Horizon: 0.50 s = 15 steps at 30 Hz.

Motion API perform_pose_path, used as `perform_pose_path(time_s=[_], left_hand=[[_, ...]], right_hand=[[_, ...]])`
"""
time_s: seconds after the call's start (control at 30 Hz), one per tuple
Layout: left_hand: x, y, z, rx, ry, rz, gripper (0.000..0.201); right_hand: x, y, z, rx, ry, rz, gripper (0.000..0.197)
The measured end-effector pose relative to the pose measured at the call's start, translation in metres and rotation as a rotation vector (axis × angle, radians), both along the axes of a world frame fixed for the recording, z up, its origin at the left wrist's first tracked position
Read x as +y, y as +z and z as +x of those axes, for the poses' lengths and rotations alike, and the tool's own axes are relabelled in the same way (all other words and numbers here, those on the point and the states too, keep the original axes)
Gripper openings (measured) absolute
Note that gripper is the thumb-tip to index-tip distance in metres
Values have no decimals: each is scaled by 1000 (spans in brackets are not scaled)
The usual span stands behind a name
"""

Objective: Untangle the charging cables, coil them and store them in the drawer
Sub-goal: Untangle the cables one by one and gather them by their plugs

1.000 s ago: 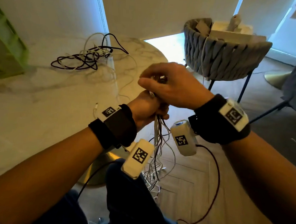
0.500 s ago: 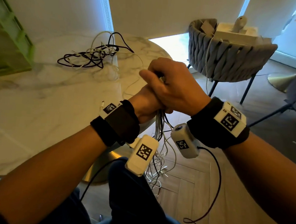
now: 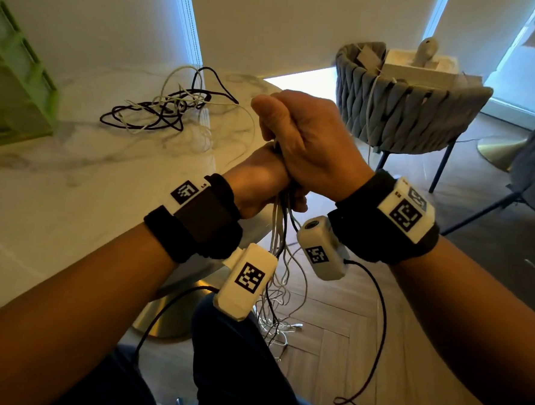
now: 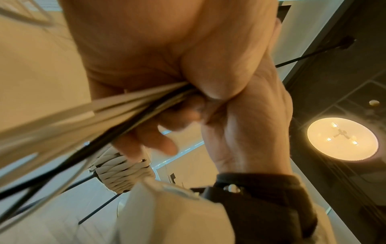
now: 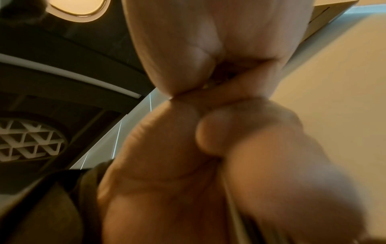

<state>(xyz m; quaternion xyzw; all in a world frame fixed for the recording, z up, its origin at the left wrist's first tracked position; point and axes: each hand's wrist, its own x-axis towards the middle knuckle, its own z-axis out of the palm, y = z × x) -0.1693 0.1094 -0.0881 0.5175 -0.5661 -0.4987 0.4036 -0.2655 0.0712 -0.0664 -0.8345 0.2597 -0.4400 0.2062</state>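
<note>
Left grip: the left hand [image 3: 255, 182] is curled round a bundle of cables [image 3: 280, 253], white and black strands.
Right grip: the right hand [image 3: 307, 142] is fisted on the bundle's top, stacked on the left hand.
Bundle: hangs off the worktop's edge, strands trailing to the floor [image 3: 330, 337].
Worktop: marble worktop [image 3: 74, 171] carries a second cable tangle [image 3: 165, 108], well apart from the hands.
Beyond: a woven grey chair [image 3: 403, 113] stands past the hands.
</note>
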Motion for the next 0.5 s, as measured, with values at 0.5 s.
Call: perform_pose_path(time_s=[0.5], left_hand=[[-10,23,2,51,-33,24,36]], right_hand=[[10,22,-25,-122,49,291,32]])
